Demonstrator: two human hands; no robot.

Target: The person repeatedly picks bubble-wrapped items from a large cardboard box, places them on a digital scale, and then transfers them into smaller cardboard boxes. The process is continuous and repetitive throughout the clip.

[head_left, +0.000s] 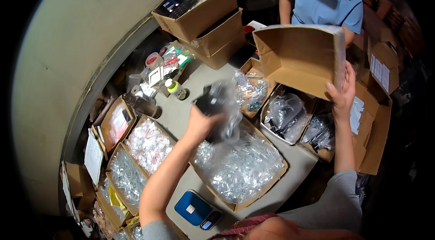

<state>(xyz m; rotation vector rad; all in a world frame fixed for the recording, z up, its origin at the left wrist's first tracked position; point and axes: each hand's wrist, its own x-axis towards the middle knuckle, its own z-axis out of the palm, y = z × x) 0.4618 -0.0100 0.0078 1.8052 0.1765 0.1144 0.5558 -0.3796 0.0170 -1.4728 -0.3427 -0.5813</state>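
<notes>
My right hand grips the side wall of a cardboard box, raised and tipped so its bare inside faces me. In my left hand is a bundle of black pieces and clear plastic bags, smeared by motion; what the black pieces are I cannot tell. Just below it lies a shallow carton filled with small clear bags of shiny parts. Beyond the raised box's lower edge are cartons of bagged dark items and other plastic bags.
A blue digital scale lies at the near table edge. Cartons of small bags line the left. A green-capped bottle and stacked boxes with a keypad device stand farther back. A person in a blue shirt is across the table.
</notes>
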